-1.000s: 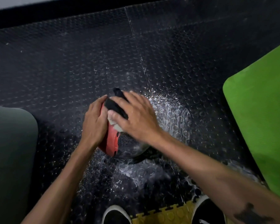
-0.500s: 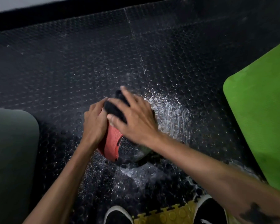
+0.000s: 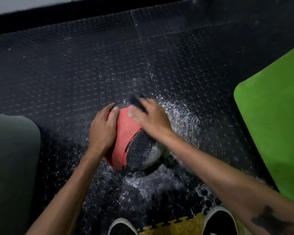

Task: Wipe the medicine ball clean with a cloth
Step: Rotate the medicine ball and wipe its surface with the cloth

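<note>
1. Head view is showing the left hand (image 3: 103, 131) cupping the red side of the medicine ball (image 3: 134, 141), fingers curled over the upper edge and bracing it.
2. Right hand (image 3: 151, 119) is pressing a dark cloth (image 3: 137, 102) against the top far side of the ball; the fingers are lying over the cloth, blurred, so whether they are pinching it or only pressing flat I cannot tell.
3. Ball is sitting on the studded black floor mat (image 3: 75, 73), between the person's arms and just ahead of the shoes (image 3: 217, 221).
4. White speckles, apparently water or residue, are glinting on the mat around the ball, thickest to its right. Judged risk: the wet studs are offering poor footing for a round ball, so a hard wipe could be rolling it out from under the bracing hand.
5. Cloth is covering only a small patch, so the underside touching the mat is likely staying dirty unless the ball is being turned.
6. Green mat (image 3: 275, 119) is lying to the right, well apart; a grey cushion (image 3: 10, 158) is lying to the left.
</note>
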